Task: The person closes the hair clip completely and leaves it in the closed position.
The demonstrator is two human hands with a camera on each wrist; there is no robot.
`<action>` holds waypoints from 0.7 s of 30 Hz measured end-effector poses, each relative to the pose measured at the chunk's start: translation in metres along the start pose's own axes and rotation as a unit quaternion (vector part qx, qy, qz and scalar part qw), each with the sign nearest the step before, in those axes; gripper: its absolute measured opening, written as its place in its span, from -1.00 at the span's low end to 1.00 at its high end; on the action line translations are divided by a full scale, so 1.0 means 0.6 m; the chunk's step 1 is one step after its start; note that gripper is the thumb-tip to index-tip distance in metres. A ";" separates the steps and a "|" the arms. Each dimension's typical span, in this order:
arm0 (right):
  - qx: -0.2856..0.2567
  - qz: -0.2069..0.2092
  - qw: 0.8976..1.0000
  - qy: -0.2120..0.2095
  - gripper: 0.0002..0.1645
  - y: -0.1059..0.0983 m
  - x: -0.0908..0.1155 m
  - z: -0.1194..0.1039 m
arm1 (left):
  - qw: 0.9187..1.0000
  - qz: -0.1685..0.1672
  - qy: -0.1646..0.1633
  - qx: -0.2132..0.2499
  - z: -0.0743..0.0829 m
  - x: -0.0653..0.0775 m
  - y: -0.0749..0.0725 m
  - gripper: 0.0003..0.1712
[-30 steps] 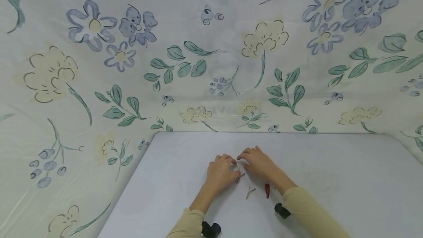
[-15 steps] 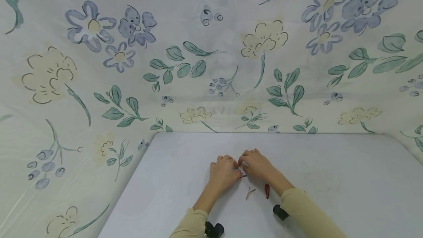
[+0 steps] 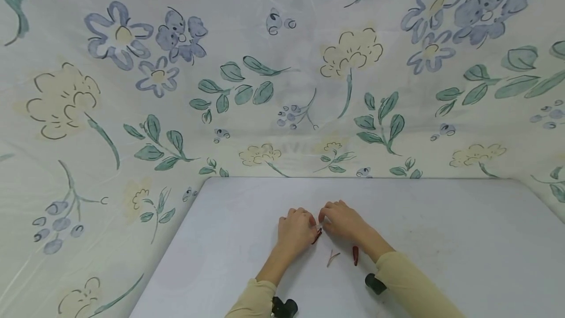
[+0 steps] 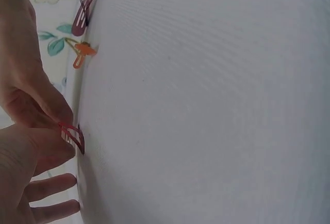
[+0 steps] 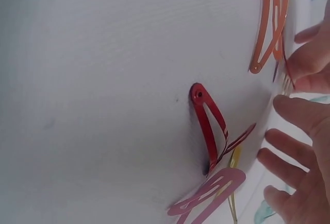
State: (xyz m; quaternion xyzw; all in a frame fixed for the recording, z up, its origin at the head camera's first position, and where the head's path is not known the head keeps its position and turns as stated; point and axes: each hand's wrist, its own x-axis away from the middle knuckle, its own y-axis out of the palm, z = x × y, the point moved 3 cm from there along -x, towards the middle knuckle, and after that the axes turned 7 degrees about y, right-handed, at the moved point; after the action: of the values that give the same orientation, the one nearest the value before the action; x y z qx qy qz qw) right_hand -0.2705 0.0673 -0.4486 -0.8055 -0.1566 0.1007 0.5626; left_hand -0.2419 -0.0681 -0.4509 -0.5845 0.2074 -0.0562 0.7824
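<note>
My left hand (image 3: 296,229) and right hand (image 3: 343,220) meet over the white table, fingertips nearly touching. Between their thumbs and forefingers they pinch a small red snap hair clip (image 4: 80,137), its narrow arms spread apart. Fingers partly cover this clip in every view. In the right wrist view, the other fingers of my right hand are spread. Near my right wrist an open red snap clip (image 5: 206,126) stands on the table. Closer to the left hand is an orange snap clip (image 5: 267,26), its arms also apart.
A purple snap clip (image 5: 209,195) and a yellow clip (image 5: 234,157) lie beside the red one in the right wrist view. Floral sheeting (image 3: 282,87) rises behind the far edge of the white table (image 3: 220,239). A black camera (image 3: 375,283) sits at the right wrist.
My hands have drawn slightly closer together. The clip at the left fingertips has turned, showing more red; the loose clips stay in place.
</note>
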 end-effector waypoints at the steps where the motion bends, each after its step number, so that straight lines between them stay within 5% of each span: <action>1: 0.001 -0.003 1.000 0.002 -0.87 0.000 0.000 0.000 | 1.000 0.000 0.000 0.001 -0.001 0.000 0.000 -0.93; 12: -0.015 -0.007 1.000 0.007 -0.83 -0.007 0.006 0.000 | 1.000 0.024 -0.005 0.002 -0.008 -0.002 -0.006 -0.94; 21: -0.059 0.003 0.998 0.034 -0.77 -0.021 0.019 0.013 | 0.998 0.062 0.020 -0.019 -0.004 -0.007 -0.022 -0.95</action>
State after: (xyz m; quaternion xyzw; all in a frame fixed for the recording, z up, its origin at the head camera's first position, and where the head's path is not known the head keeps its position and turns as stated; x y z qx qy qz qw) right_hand -0.2644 0.0824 -0.4394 -0.8407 -0.1410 0.0653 0.5187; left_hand -0.2448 -0.0731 -0.4382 -0.5843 0.2603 -0.0155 0.7685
